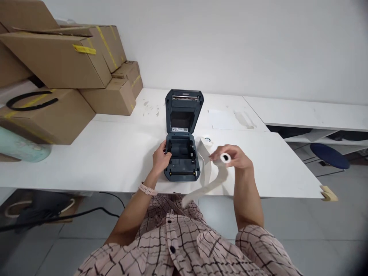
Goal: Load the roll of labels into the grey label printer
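Observation:
A dark grey label printer [181, 168] stands on the white table with its lid [184, 115] tipped back, so its inner bay shows. My left hand [161, 158] grips the printer's left side, thumb over the rim and fingers along the outside. Over the table to the right, my right hand [237, 156] is closed round a small white paper roll [225, 158]. From that roll a loose paper strip [212, 186] trails down to the left, past the table's front edge. A second white roll [206, 142] stands beside the printer, with some paper unwound from it.
Cardboard boxes [66, 61] are stacked at the left, with a black strap [31, 101] on one. A pale green bottle [23, 143] lies near them. A flat white sheet [224, 119] lies behind the rolls. A blue stool [329, 155] stands beyond the table's right end.

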`<state>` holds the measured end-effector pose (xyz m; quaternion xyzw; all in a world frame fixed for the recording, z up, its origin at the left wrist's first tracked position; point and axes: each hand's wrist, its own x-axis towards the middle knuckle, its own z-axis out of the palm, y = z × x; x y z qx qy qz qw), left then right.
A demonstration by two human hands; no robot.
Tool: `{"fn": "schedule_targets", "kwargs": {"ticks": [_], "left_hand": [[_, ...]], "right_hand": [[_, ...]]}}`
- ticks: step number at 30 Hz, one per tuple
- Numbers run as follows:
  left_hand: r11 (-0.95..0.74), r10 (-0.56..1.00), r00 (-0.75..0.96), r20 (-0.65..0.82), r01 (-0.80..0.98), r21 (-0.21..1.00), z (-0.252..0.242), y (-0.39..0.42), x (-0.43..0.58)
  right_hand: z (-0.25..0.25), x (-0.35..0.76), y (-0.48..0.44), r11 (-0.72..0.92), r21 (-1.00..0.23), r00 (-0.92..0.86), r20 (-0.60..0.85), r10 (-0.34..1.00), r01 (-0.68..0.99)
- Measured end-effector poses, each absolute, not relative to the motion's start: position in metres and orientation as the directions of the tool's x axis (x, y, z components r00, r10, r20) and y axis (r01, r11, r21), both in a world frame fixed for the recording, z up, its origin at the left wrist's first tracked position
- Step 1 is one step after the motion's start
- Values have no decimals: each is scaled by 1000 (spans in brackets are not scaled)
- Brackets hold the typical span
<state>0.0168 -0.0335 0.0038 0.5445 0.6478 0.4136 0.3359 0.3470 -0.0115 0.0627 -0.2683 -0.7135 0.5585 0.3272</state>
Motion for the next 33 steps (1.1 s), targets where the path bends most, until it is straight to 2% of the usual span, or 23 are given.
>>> {"fn": "schedule_targets", "kwargs": {"ticks": [2,4,7,11,16,19,23,26,33], "left_hand": [[70,980,-197,16,420,905,5,-34,18],[85,978,-209,3,409,909,6,-34,19],[99,974,-225,-14,372,923,5,-34,19],[90,975,-221,-11,351,932,0,-31,18],[91,977,-215,-2,402,911,-4,-27,17],[95,974,-225,-1,406,909,-6,-26,17],[77,975,-223,11,381,921,-8,-27,17],[88,976,-217,-5,371,925,-5,-29,18],[90,976,-218,0,402,911,3,-33,20]], "right_hand": [[45,377,-17,195,-981,-472,162,867,22],[30,394,-18,135,-986,-376,90,922,95],[11,396,-13,47,-981,-364,-26,931,190],[-11,389,-5,-34,-984,-411,-105,905,177],[-14,395,9,19,-995,-338,-16,941,101],[-2,388,32,64,-989,-318,19,948,131],[11,357,68,49,-961,-433,-77,898,272],[16,337,84,40,-954,-474,-111,873,297],[62,312,74,180,-971,-471,86,878,158]]}}
